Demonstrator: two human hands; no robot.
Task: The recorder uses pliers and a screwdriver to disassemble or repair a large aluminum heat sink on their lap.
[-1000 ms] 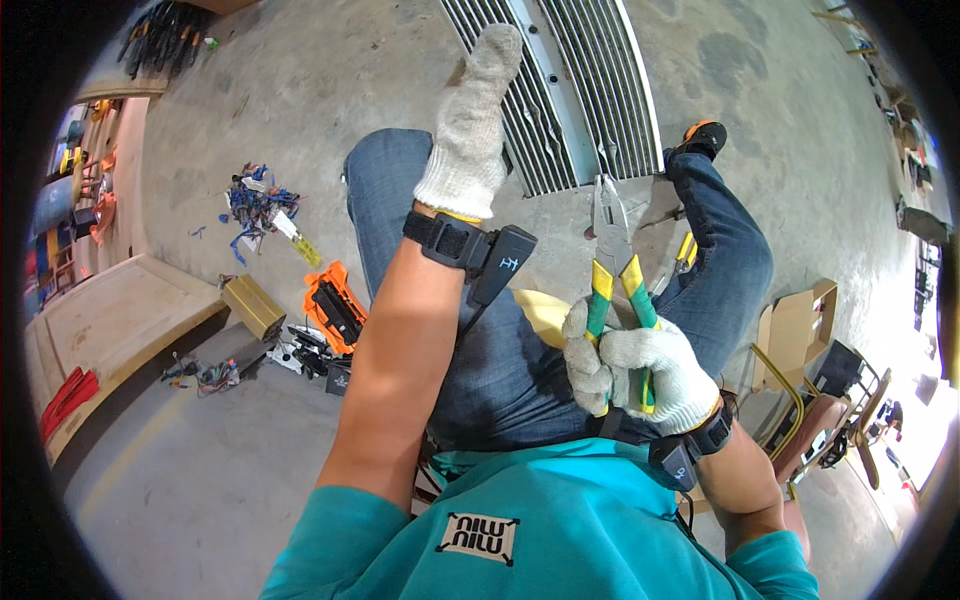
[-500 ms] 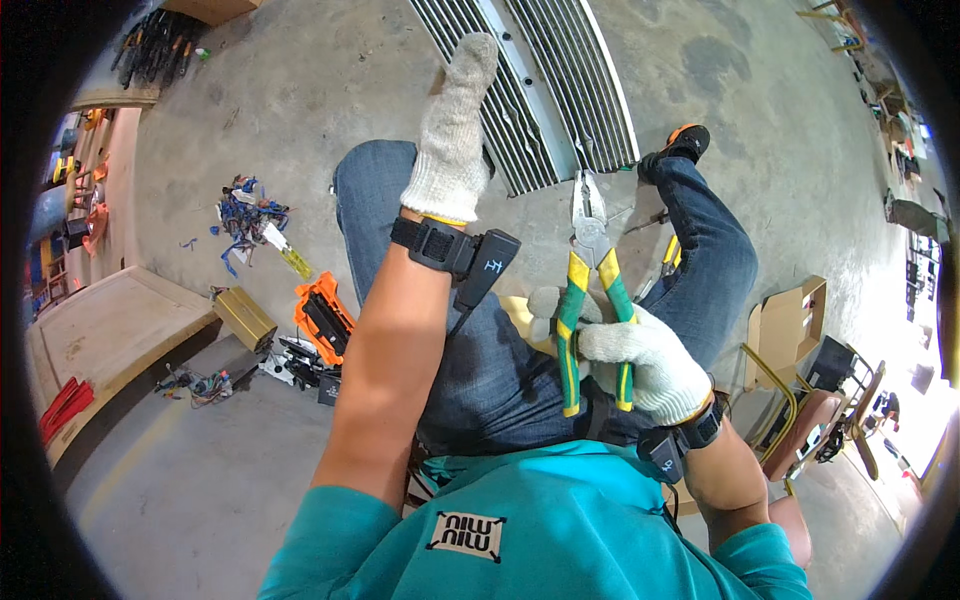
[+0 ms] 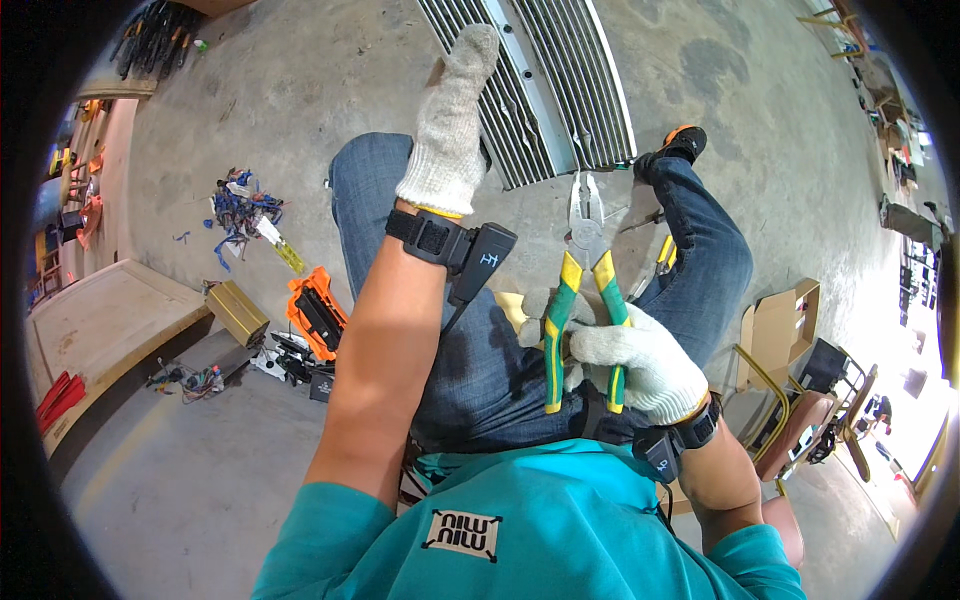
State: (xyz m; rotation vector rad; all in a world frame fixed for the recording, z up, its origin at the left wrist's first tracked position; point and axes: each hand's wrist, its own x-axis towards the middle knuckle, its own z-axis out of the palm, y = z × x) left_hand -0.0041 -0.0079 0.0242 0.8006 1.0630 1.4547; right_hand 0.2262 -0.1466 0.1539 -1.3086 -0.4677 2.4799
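The grille (image 3: 580,85) lies ahead on the floor (image 3: 200,480), partly behind the left hand (image 3: 448,125) in view. The pliers (image 3: 583,235) are in the right hand (image 3: 648,362), over the legs (image 3: 475,385). Left lie the wires (image 3: 238,210), with the worktop (image 3: 110,315) farther left; right are a carton (image 3: 770,335) and chair (image 3: 783,440).

- Between the left hand in its off-white knitted glove (image 3: 448,120) and the steel pliers with green-and-yellow handles (image 3: 585,237), a gap opens over grey concrete floor (image 3: 538,225).
- Ahead, a silver slatted metal grille (image 3: 530,90) bars the way.
- Leftward, the left leg in blue denim (image 3: 365,190) obstructs, then an orange-and-black plastic case (image 3: 318,312).
- Past the denim-clad right leg (image 3: 708,250), floor lies open toward a brown cardboard box (image 3: 778,335).
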